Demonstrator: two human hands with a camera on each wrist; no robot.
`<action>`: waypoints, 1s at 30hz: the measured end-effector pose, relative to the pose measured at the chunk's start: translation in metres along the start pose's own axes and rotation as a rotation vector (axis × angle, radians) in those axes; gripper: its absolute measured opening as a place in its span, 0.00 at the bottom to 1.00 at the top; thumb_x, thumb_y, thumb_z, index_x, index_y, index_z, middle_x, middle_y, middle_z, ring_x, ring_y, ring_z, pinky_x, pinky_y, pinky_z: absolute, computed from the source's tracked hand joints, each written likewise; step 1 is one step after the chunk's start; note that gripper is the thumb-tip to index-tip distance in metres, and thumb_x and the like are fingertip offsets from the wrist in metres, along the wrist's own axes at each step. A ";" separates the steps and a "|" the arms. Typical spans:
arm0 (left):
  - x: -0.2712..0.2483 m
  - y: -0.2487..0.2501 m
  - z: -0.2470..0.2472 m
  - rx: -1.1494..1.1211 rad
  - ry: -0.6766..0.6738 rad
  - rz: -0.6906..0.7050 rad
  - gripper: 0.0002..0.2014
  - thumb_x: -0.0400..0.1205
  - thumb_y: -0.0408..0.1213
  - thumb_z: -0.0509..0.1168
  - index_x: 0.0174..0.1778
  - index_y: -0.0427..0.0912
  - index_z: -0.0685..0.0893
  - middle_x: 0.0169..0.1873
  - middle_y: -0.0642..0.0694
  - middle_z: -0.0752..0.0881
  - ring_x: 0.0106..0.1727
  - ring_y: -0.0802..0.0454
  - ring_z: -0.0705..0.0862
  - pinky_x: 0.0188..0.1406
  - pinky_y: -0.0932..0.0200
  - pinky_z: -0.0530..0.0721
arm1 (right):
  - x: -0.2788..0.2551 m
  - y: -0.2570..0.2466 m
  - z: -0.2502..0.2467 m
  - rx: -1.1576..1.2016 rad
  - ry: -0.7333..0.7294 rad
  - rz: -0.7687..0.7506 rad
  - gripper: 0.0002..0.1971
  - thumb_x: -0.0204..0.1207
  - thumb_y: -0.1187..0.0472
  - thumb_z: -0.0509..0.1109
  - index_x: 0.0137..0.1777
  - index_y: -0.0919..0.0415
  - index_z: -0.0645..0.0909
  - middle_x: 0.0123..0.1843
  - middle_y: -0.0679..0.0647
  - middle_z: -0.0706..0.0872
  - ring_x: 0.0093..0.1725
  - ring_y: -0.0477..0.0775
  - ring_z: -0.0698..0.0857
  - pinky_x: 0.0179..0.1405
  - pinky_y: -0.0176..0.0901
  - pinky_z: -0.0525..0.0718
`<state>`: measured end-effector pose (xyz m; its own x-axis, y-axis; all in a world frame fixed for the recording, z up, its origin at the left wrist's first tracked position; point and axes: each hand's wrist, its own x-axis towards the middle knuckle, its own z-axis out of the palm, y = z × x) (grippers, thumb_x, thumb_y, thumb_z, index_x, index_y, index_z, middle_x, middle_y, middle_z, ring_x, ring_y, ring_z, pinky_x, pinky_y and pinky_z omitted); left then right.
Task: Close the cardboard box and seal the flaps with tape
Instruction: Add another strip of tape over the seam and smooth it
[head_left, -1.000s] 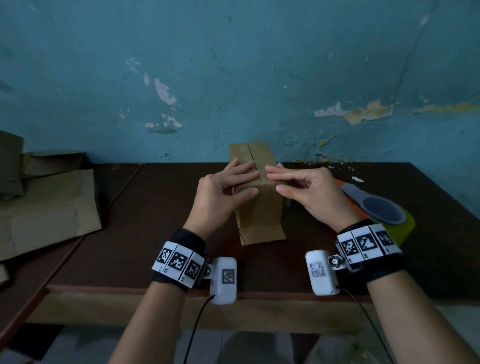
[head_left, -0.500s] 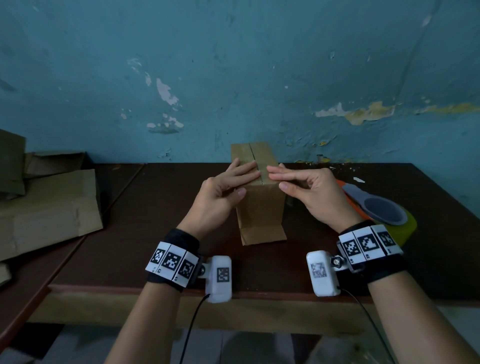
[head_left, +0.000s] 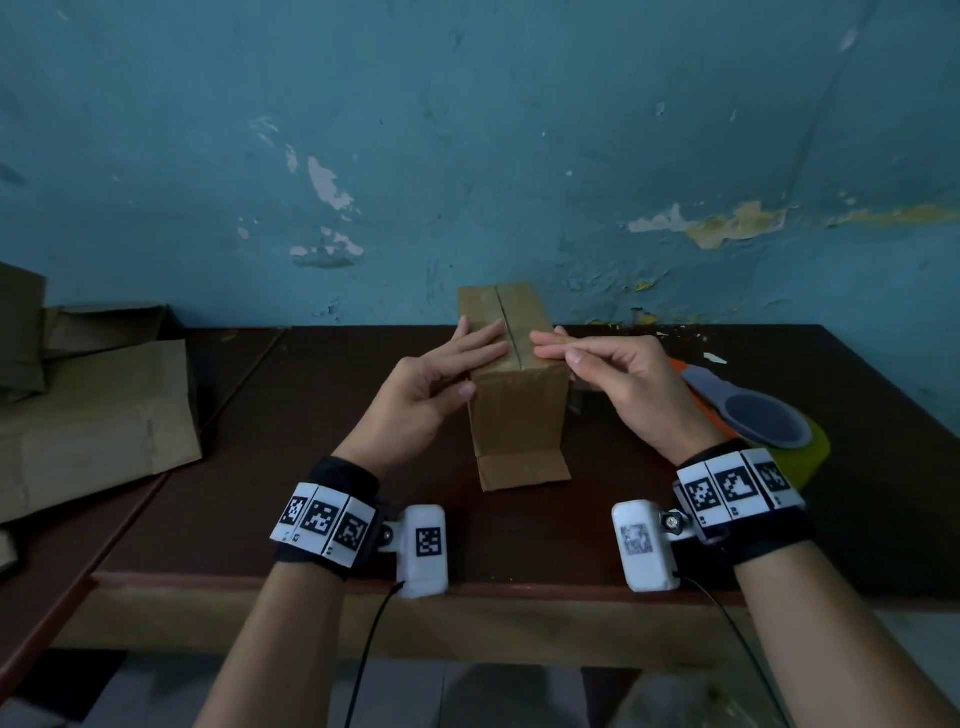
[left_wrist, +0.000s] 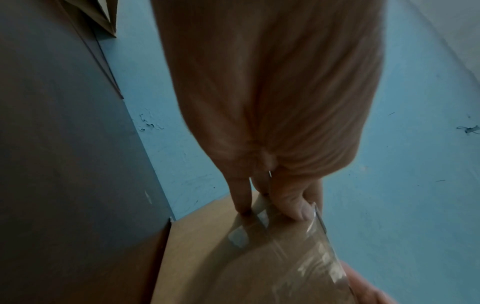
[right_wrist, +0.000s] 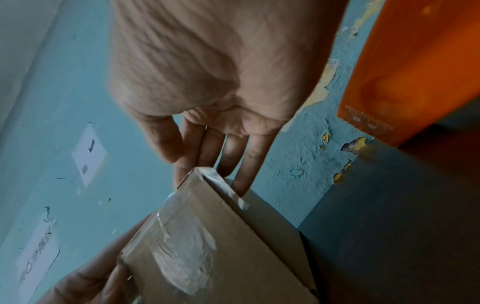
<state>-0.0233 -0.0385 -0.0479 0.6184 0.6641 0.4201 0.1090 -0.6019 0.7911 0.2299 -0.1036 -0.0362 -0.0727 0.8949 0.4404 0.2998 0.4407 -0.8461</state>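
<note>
Since a second ago my thumbs have slid off the near face of the box (head_left: 514, 405) and my fingers lie flatter along its top. It stands upright on the counter (head_left: 519, 535), mid-way across and near the wall, flaps shut with the seam running away from me. My left hand (head_left: 426, 395) rests straight fingers on the left flap, thumb at the top near corner; my right hand (head_left: 613, 384) lays straight fingers on the right flap, grasping nothing. Clear tape (right_wrist: 182, 251) already shows over the top edge in the wrist views. I judge the box light, stiff and easy to tip, being tall and narrow, so I'd steady it by its side walls while smoothing. The dispenser (head_left: 748, 415) lies just right.
</note>
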 end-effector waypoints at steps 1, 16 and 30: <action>0.000 0.000 0.000 0.000 -0.004 0.004 0.26 0.86 0.18 0.63 0.79 0.40 0.80 0.85 0.54 0.72 0.91 0.55 0.54 0.91 0.42 0.55 | 0.000 0.000 0.000 -0.002 0.001 0.002 0.13 0.87 0.68 0.65 0.64 0.66 0.89 0.69 0.50 0.89 0.77 0.40 0.79 0.78 0.53 0.79; 0.002 -0.006 0.006 0.013 0.150 0.014 0.28 0.75 0.26 0.80 0.72 0.43 0.87 0.76 0.54 0.82 0.87 0.57 0.66 0.86 0.43 0.69 | 0.000 0.000 -0.002 0.066 -0.040 0.028 0.15 0.88 0.71 0.62 0.66 0.68 0.87 0.71 0.50 0.88 0.78 0.38 0.77 0.66 0.42 0.85; 0.003 -0.008 0.010 0.004 0.181 0.022 0.31 0.71 0.24 0.83 0.71 0.44 0.87 0.75 0.54 0.84 0.86 0.57 0.68 0.82 0.47 0.75 | 0.004 0.013 -0.006 0.009 -0.105 -0.036 0.27 0.74 0.87 0.66 0.69 0.66 0.85 0.74 0.51 0.85 0.82 0.45 0.75 0.83 0.41 0.69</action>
<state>-0.0149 -0.0362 -0.0578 0.4708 0.7192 0.5109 0.1004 -0.6190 0.7789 0.2397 -0.0949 -0.0439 -0.1829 0.8805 0.4373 0.2865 0.4733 -0.8330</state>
